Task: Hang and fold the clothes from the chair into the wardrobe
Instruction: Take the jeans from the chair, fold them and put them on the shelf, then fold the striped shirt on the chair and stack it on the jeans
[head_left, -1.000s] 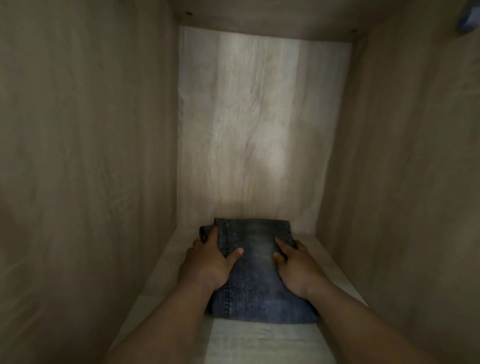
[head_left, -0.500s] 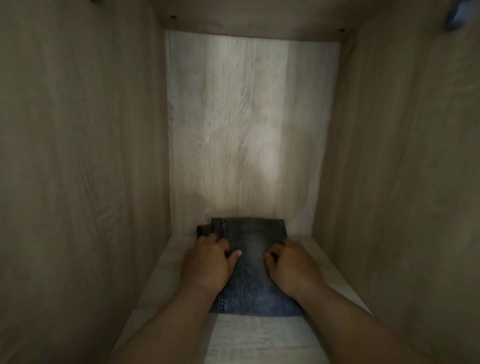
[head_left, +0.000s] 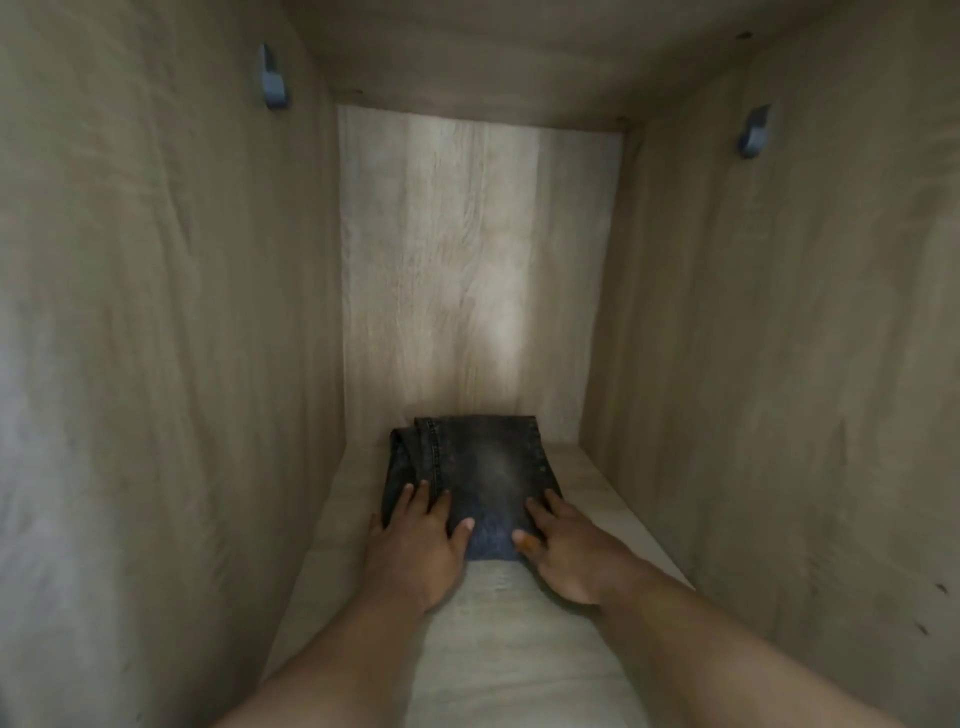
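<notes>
A folded pair of dark blue jeans lies on the pale wooden shelf inside the wardrobe, close to the back wall. The left hand and the right hand lie flat on its near end, fingers straight and spread, pressing down. 2 small grey pegs stick out of the side walls up high.

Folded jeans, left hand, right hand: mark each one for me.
Folded jeans (head_left: 488, 462): head view, faded middle of the top face.
Left hand (head_left: 418, 543): head view, back of the hand.
Right hand (head_left: 569, 545): head view, back of the hand.
</notes>
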